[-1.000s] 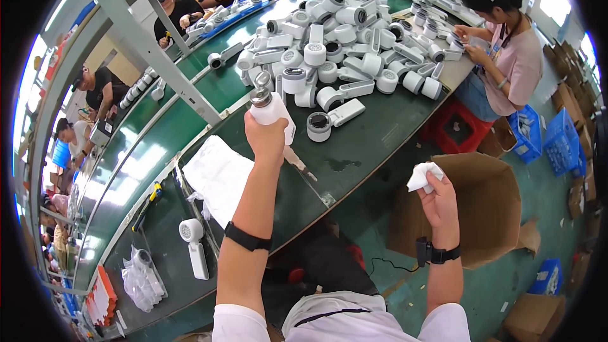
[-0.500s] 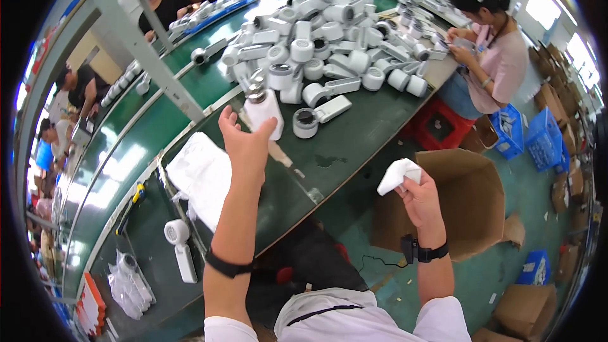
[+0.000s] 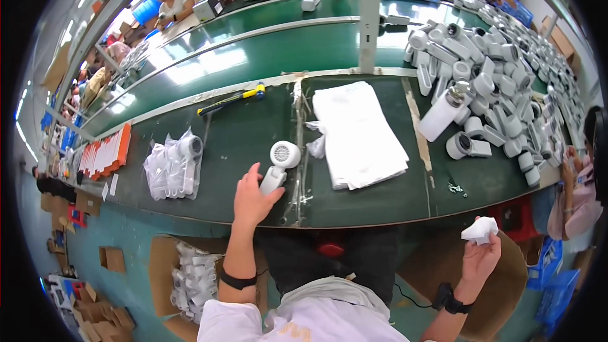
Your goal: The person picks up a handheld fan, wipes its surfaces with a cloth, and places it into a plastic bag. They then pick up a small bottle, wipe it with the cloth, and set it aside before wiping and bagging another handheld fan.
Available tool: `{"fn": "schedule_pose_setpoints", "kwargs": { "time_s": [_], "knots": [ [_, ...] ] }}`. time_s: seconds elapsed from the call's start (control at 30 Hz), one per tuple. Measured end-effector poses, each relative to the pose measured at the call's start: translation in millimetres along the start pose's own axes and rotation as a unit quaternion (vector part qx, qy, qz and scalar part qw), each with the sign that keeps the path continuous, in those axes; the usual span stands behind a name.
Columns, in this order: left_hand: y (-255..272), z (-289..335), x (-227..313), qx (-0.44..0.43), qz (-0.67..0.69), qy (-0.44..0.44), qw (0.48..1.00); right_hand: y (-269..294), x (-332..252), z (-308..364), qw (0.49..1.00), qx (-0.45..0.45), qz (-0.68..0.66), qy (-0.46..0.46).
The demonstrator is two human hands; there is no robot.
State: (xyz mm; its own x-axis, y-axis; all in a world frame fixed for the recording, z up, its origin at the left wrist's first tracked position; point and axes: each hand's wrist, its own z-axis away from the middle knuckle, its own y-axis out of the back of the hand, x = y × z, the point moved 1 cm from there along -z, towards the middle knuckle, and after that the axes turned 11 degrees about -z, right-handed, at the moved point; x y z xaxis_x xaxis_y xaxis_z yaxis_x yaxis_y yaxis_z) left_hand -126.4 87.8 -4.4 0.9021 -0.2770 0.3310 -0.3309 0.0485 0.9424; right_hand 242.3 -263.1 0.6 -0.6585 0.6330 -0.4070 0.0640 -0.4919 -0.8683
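Note:
A white handheld fan (image 3: 273,178) with a round, slotted head lies on the dark green tabletop. My left hand (image 3: 252,201) is at its handle, thumb and fingers spread to either side; whether they touch it I cannot tell. Off the table's front edge, my right hand (image 3: 480,258) pinches a crumpled white wiping cloth (image 3: 481,230). Right of the fan sits a stack of white sheets (image 3: 358,136). Past that stands a white bottle with a metal top (image 3: 439,119), beside a grey-white fan part (image 3: 459,145).
A large heap of grey-white fan parts (image 3: 500,88) covers the right side. Toward the left lie a yellow-handled hammer (image 3: 231,99), bagged fans (image 3: 174,168) and an orange-edged box (image 3: 107,155). A carton of white pieces (image 3: 193,278) stands below; co-workers sit across the line.
My view has swung left. My left hand has gone from beside the white bottle to the fan's handle. The cloth stays in my right hand.

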Motion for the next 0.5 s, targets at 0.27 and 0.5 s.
{"fn": "schedule_pose_setpoints", "kwargs": {
  "time_s": [0.27,0.5],
  "knots": [
    [-8.9,-9.9,37.1,-0.067,0.252,-0.096,0.961,-50.1,59.7,-0.8,0.992,-0.026,0.11,0.063],
    [-4.7,63.5,139.6,-0.372,0.556,-0.105,0.736,-102.9,115.3,25.1,0.769,-0.165,0.497,0.365]
  ]
}}
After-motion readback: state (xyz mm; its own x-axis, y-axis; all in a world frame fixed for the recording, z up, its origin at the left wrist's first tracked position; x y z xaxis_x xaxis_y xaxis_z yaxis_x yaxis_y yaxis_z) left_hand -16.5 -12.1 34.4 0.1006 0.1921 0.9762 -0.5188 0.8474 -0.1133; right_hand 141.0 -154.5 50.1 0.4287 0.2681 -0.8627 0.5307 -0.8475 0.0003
